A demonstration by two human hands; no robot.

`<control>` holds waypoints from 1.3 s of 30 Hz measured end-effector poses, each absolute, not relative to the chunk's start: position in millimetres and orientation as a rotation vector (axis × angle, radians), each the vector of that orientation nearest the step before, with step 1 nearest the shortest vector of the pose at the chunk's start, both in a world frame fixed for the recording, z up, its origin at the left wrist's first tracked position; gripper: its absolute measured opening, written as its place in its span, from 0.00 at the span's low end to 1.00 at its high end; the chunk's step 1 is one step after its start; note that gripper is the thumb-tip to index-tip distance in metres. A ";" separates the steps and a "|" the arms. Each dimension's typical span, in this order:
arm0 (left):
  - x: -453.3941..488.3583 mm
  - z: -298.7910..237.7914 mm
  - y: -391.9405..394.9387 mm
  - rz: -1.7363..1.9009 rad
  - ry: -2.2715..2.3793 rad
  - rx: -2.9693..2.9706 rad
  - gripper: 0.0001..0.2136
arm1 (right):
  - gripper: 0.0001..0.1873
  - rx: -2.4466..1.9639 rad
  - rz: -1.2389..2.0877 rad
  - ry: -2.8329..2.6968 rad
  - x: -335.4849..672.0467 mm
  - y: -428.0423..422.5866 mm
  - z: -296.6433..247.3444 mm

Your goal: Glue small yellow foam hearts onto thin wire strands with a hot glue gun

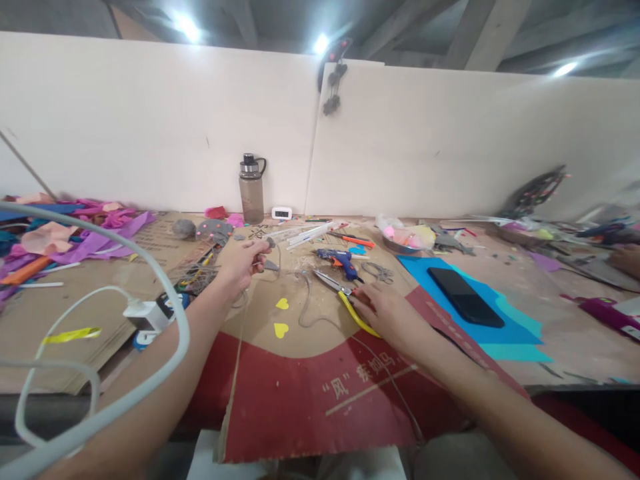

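My left hand is closed in a pinch above the cardboard, with a small grey piece at its fingertips and a thin strand hanging below. The exact shape of that piece is blurred. Yellow-handled pliers lie under my right hand, whose fingers close around the handles; their jaws point up and left. A grey cord curls over the cardboard between both hands. Two yellow paper hearts lie just in front. Behind the pliers sits a blue hot glue gun.
A red-and-brown cardboard sheet covers the table's middle. At right a black phone rests on blue sheets. A bottle stands by the white partition. A white cable loops across the left foreground. Another person's hand shows far right.
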State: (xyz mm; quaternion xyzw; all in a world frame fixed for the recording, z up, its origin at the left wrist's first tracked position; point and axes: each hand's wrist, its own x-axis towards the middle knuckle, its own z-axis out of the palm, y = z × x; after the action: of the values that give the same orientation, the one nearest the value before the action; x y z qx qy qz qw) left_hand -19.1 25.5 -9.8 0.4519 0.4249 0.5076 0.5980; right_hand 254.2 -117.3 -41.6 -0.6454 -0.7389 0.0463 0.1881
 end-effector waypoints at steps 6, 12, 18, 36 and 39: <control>-11.7 -7.2 18.6 1.176 0.978 1.187 0.08 | 0.23 -2.008 -0.063 -2.209 268.9 -126.5 -66.6; -12.1 -6.2 18.9 1.105 0.923 1.136 0.08 | 0.27 -2.060 0.299 -2.112 264.0 -121.5 -54.5; -11.6 -5.8 20.3 1.089 0.918 1.023 0.07 | 0.34 -1.490 0.450 -2.100 242.8 -119.9 -39.8; -14.2 -2.2 17.2 1.237 0.826 0.980 0.04 | 0.25 -1.539 0.109 -2.130 193.5 -92.7 -32.5; -13.3 -2.1 15.3 1.233 0.845 1.018 0.06 | 0.26 -1.569 0.079 -2.116 194.3 -91.9 -35.1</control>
State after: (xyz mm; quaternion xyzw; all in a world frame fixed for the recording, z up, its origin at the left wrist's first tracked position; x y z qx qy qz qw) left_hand -13.3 15.3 -2.1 0.4423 0.3672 0.5358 0.6185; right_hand 194.3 -91.9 -35.1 -0.5764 -0.7774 0.0290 0.2503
